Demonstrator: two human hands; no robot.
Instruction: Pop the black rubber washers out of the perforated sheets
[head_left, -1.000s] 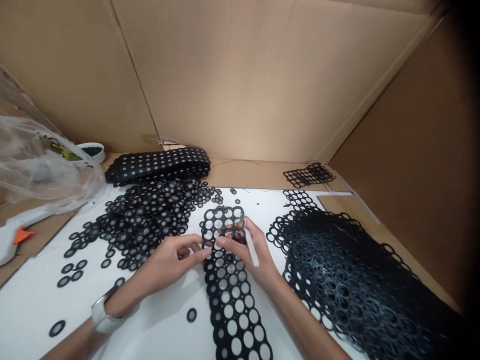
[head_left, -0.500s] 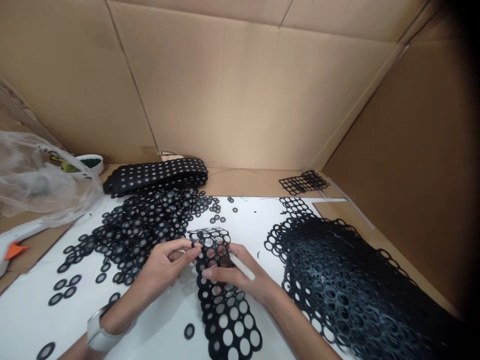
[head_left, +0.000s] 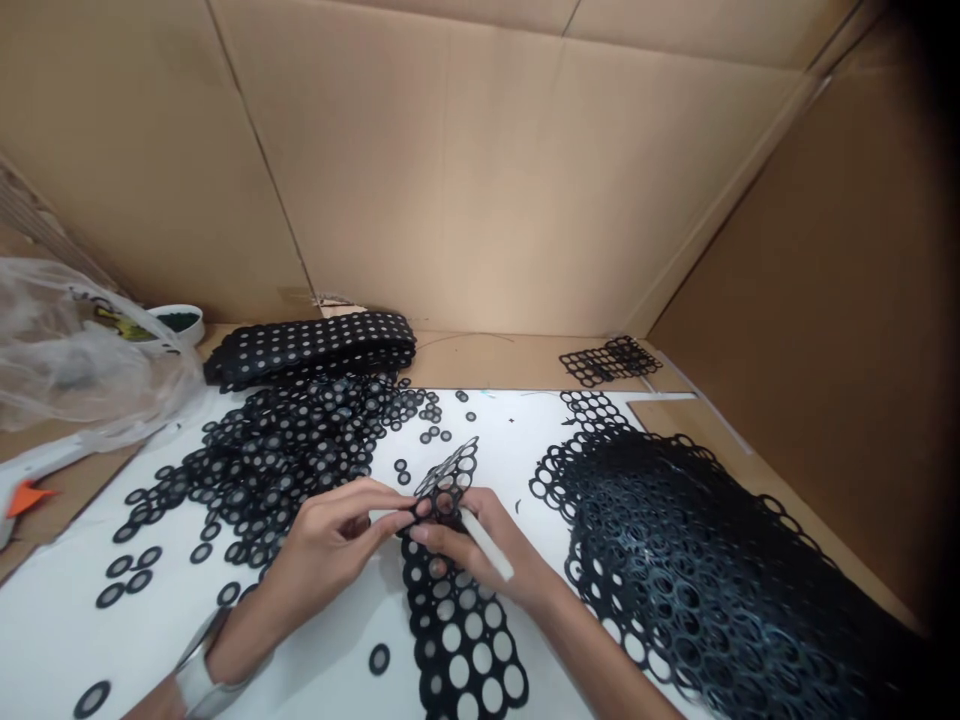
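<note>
A black rubber-like sheet [head_left: 469, 640] full of round holes hangs between my hands, its far end bent up and its near end reaching toward me. My left hand [head_left: 341, 535] pinches the sheet's left edge between thumb and fingers. On the other side my right hand [head_left: 480, 545] grips the sheet, with a white stick-like tool [head_left: 489, 545] held across the same fingers. Small washers still sit in the holes along the sheet's left column. A loose black washer [head_left: 379, 659] lies on the white surface just left of the sheet.
A heap of black washers [head_left: 300, 450] spreads at left, with a folded uncut sheet [head_left: 315, 345] behind it. Piled punched-out sheets [head_left: 675, 560] fill the right side. A plastic bag [head_left: 97, 350] and a white bowl [head_left: 184, 325] stand far left, before cardboard walls [head_left: 465, 180].
The far end of the sheet has folded upward and tilted right. My left fingers have shifted slightly right and down along its edge. Two loose washers now show beyond my left hand.
</note>
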